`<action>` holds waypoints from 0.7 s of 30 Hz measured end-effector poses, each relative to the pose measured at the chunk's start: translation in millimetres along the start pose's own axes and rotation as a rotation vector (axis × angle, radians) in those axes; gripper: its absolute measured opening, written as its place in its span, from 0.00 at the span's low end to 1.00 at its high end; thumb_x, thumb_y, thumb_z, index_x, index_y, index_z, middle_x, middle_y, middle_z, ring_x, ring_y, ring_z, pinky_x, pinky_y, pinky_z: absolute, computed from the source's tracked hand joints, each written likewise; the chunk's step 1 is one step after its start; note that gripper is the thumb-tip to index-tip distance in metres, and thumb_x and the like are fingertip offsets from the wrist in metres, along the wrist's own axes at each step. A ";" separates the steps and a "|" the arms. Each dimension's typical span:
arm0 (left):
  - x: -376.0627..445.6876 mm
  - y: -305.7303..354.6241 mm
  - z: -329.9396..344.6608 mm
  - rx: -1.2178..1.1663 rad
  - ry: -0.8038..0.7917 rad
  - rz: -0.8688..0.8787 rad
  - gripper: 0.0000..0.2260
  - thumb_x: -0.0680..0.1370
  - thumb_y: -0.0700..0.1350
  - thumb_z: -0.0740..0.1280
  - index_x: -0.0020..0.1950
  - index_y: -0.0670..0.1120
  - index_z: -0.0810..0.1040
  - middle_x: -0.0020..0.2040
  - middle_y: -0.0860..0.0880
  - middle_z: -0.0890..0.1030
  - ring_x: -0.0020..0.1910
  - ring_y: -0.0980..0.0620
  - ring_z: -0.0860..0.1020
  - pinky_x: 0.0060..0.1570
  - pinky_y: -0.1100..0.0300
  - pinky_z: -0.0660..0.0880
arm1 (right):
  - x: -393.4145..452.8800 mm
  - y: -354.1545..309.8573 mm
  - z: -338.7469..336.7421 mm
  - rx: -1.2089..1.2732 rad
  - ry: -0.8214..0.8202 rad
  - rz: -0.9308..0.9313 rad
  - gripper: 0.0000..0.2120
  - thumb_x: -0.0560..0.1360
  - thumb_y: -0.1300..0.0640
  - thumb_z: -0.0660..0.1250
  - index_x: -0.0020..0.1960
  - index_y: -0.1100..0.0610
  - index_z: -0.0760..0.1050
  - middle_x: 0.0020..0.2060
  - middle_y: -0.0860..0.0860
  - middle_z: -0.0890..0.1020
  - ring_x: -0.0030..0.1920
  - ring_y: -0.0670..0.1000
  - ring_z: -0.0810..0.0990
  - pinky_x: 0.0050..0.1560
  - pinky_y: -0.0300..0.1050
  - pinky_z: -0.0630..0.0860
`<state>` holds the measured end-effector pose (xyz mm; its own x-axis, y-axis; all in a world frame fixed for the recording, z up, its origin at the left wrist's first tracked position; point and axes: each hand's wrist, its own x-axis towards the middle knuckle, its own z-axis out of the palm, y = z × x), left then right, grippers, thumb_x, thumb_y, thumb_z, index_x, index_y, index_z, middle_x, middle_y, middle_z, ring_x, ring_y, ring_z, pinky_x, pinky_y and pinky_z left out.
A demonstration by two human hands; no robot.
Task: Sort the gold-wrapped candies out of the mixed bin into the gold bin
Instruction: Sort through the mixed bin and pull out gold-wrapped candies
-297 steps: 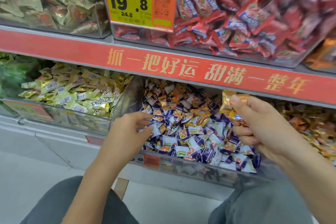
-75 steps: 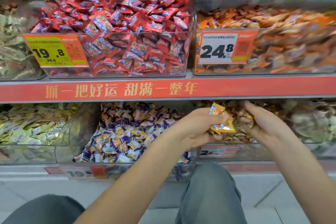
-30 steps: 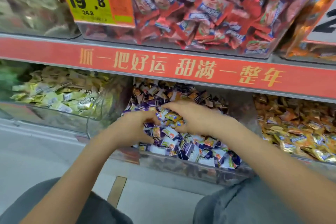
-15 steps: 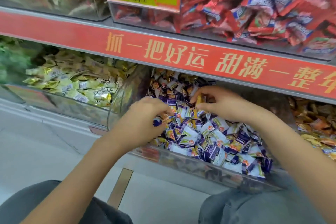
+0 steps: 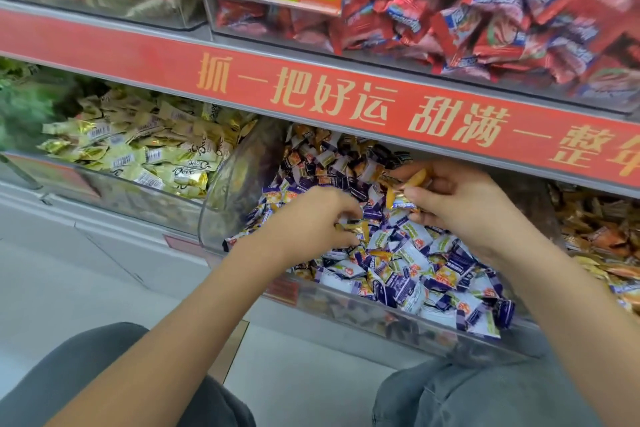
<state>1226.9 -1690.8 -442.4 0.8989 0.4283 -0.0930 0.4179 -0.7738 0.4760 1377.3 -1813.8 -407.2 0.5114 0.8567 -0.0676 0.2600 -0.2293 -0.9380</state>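
I have both hands in the mixed bin (image 5: pixel 398 319), the middle one on the lower shelf. My right hand (image 5: pixel 464 208) has its fingers (image 5: pixel 420 191) curled round a small clutch of gold candies (image 5: pixel 414 180), held just above the heap at the back of the bin. My left hand (image 5: pixel 311 222) is nearer the front, and its fingers pinch one more gold candy (image 5: pixel 353 228) lying among the purple and white ones, its long axis running roughly nine to three. The gold bin (image 5: pixel 602 229) sits next door at about three o'clock from the right hand, beyond the clear divider; the pale foil bin (image 5: pixel 138 156) at nine o'clock looks like a different sweet. So the right hand is the nearer carrier. I judge the next move is to pass the left hand's piece across toward two o'clock, or lift it free, then swing the load right over the wall. More gold ones show in the heap, so sorting is far from finished.
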 end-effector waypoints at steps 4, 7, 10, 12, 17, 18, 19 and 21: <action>15.2 5.8 12.8 0.162 -0.097 0.022 0.21 0.75 0.49 0.70 0.67 0.46 0.73 0.61 0.47 0.72 0.55 0.49 0.71 0.56 0.52 0.72 | -32.7 -0.2 -10.0 0.064 0.047 -0.036 0.11 0.76 0.65 0.66 0.48 0.51 0.81 0.44 0.49 0.83 0.41 0.44 0.80 0.38 0.33 0.78; 19.8 8.1 15.8 0.172 -0.029 0.043 0.09 0.76 0.45 0.69 0.54 0.45 0.76 0.53 0.47 0.75 0.48 0.51 0.69 0.50 0.51 0.74 | -53.7 3.5 -20.3 0.153 0.148 -0.042 0.11 0.76 0.66 0.66 0.48 0.51 0.82 0.40 0.48 0.83 0.37 0.44 0.80 0.33 0.30 0.75; 17.2 6.2 13.7 0.018 0.053 -0.016 0.03 0.75 0.43 0.70 0.43 0.46 0.77 0.44 0.48 0.79 0.44 0.49 0.76 0.48 0.47 0.77 | -69.0 7.2 -28.0 0.179 0.233 -0.022 0.11 0.76 0.65 0.65 0.48 0.51 0.81 0.41 0.51 0.83 0.40 0.50 0.82 0.25 0.27 0.68; 9.3 10.0 5.8 -0.156 0.176 -0.076 0.04 0.74 0.44 0.72 0.42 0.45 0.79 0.41 0.48 0.81 0.42 0.51 0.78 0.47 0.50 0.78 | -77.7 8.5 -30.5 0.172 0.229 -0.021 0.12 0.76 0.65 0.65 0.47 0.49 0.82 0.42 0.50 0.84 0.40 0.48 0.82 0.28 0.29 0.71; -26.1 59.4 -10.0 -0.778 0.384 -0.178 0.07 0.72 0.43 0.74 0.42 0.40 0.79 0.34 0.46 0.81 0.28 0.57 0.79 0.31 0.66 0.76 | -93.3 10.0 -29.8 0.140 0.187 -0.053 0.14 0.76 0.65 0.66 0.50 0.46 0.83 0.41 0.45 0.85 0.36 0.44 0.81 0.41 0.42 0.80; -28.7 72.1 -6.5 -0.853 0.364 -0.189 0.07 0.72 0.42 0.74 0.44 0.40 0.79 0.32 0.47 0.80 0.28 0.57 0.79 0.31 0.65 0.77 | -96.1 9.1 -27.7 0.135 0.191 -0.058 0.14 0.76 0.64 0.66 0.52 0.46 0.82 0.42 0.47 0.85 0.37 0.44 0.82 0.44 0.46 0.81; -29.2 84.7 -1.4 -0.918 0.340 -0.198 0.08 0.72 0.41 0.74 0.45 0.39 0.79 0.31 0.47 0.80 0.28 0.55 0.79 0.33 0.62 0.79 | -98.9 7.7 -25.8 0.141 0.197 -0.070 0.14 0.77 0.63 0.66 0.53 0.45 0.82 0.43 0.48 0.85 0.38 0.44 0.82 0.44 0.46 0.80; -23.9 108.3 10.4 -1.027 0.309 -0.196 0.07 0.73 0.40 0.73 0.46 0.39 0.78 0.32 0.45 0.81 0.30 0.52 0.81 0.36 0.58 0.81 | -104.1 4.4 -26.0 0.204 0.230 -0.113 0.15 0.76 0.63 0.66 0.55 0.45 0.80 0.43 0.47 0.86 0.38 0.43 0.82 0.41 0.38 0.78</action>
<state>1252.1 -1789.7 -397.8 0.6968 0.7114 -0.0914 0.1115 0.0185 0.9936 1346.5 -1916.1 -395.5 0.6668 0.7389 0.0973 0.1676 -0.0215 -0.9856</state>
